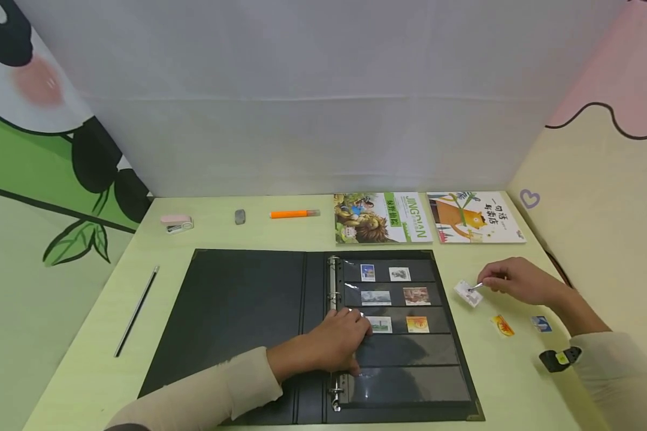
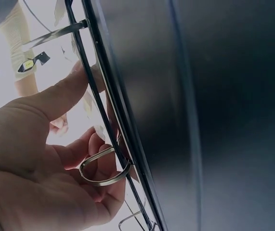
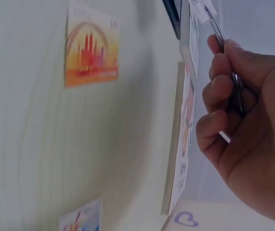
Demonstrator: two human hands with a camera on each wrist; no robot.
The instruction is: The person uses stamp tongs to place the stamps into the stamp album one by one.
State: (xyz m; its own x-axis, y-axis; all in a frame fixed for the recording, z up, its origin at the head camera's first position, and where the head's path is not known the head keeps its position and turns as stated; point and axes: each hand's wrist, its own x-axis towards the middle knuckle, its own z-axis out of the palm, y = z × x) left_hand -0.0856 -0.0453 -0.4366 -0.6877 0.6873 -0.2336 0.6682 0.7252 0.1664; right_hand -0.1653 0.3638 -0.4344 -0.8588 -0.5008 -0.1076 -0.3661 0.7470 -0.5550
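Observation:
My right hand [image 1: 520,280] pinches metal tweezers [image 3: 218,33] between thumb and fingers. A pale stamp [image 1: 468,294] hangs at the tweezer tips, tilted, right of the album. My left hand [image 1: 338,338] rests on the black ring-binder stamp album [image 1: 242,299], fingertips over the left end of the third strip and thumb lower on the page. In the left wrist view, that hand [image 2: 45,163] lies beside a metal binder ring [image 2: 103,180]. Stamps sit in the top three strips, including an orange stamp [image 1: 417,324]; the two lower strips [image 1: 410,383] show bare black.
On the table right of the album lie an orange-yellow stamp [image 1: 502,325] and a blue stamp [image 1: 541,324]. Two books [image 1: 383,218] lie at the back right. A stapler [image 1: 177,223], grey eraser [image 1: 239,216] and orange pen [image 1: 294,214] line the back; a pencil [image 1: 137,311] lies left.

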